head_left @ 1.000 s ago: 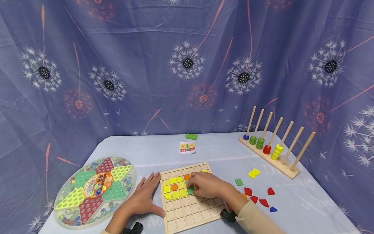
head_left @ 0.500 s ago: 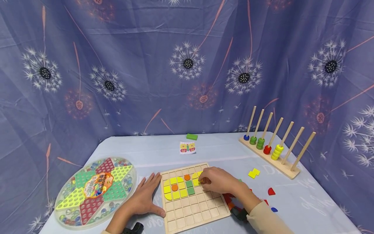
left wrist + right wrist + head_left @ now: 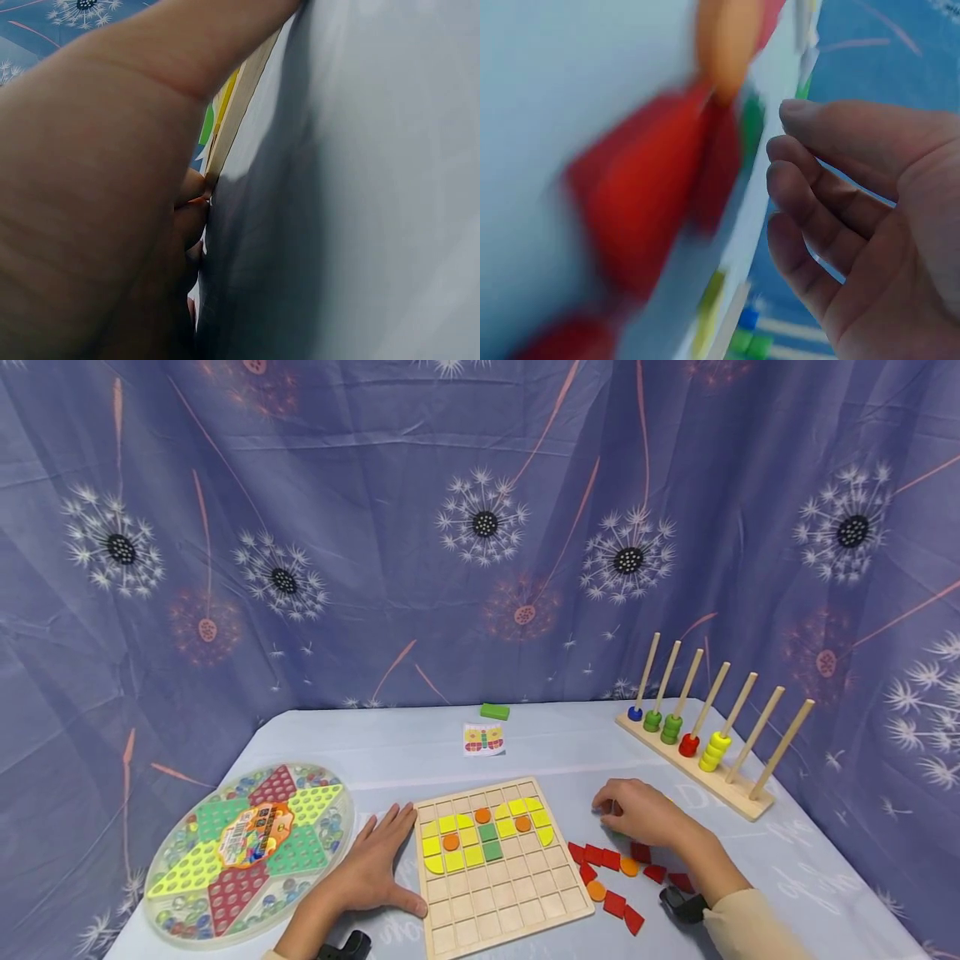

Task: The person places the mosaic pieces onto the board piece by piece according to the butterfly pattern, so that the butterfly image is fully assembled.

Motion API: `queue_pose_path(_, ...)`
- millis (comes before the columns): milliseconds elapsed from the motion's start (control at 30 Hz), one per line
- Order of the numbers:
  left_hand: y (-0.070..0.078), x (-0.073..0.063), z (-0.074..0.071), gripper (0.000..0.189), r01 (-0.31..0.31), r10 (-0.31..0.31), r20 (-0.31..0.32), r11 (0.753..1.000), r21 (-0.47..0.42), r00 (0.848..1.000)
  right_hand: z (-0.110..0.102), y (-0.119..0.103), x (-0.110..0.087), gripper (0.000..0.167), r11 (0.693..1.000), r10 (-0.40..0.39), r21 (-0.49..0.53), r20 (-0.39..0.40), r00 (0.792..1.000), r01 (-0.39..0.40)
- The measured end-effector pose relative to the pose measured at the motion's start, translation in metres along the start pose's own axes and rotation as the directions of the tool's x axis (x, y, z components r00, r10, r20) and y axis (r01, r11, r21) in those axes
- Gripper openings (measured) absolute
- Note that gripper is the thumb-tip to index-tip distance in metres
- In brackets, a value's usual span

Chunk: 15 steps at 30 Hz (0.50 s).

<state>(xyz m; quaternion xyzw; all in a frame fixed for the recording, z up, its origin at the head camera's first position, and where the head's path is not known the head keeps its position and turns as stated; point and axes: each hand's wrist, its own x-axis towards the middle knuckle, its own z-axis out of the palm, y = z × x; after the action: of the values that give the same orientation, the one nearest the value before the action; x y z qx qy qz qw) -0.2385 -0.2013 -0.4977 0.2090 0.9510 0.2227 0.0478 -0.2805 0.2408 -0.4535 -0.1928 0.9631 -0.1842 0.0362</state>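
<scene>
A wooden grid board lies on the table, with yellow tiles, orange discs and two green squares set in its upper rows. At its left edge, my left hand rests with fingers and thumb spread against the frame. My right hand hovers right of the board, its fingers loosely bent and holding nothing; the right wrist view shows a gap between thumb and fingers. Close beneath it a loose green tile lies on the table, mostly hidden by the hand in the head view.
Loose red tiles and orange discs lie between board and right hand. Behind stand a picture card, a green block and a peg stacker. A round marble game board is at left.
My right hand has left the board and moved right, over the loose tiles. An orange disc now shows among the right-hand yellow tiles. The left hand has stayed in place.
</scene>
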Motion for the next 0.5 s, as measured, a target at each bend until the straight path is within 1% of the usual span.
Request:
queue_pose_path(100,0.000,0.000,0.000,0.142,0.003,-0.003,0.002,1.000,0.002,1.000,-0.004,0.018,-0.009,0.019,0.999,0.037,0.003,-0.009,0.999,-0.037)
queue_pose_path(267,0.000,0.000,0.000,0.142,0.009,-0.009,0.005,1.000,0.009,1.000,-0.009,0.044,-0.019,0.021,0.998,0.056,0.009,-0.050,0.997,-0.055)
queue_pose_path(400,0.000,0.000,0.000,0.142,0.013,-0.013,0.011,1.000,0.012,1.000,-0.013,0.057,-0.025,0.023,0.997,0.070,0.016,-0.081,0.994,-0.069)
queue_pose_path(500,0.000,0.000,-0.001,0.142,0.011,-0.011,0.007,1.000,0.011,1.000,-0.016,0.063,-0.029,0.027,0.997,0.080,0.021,-0.082,0.993,-0.079)
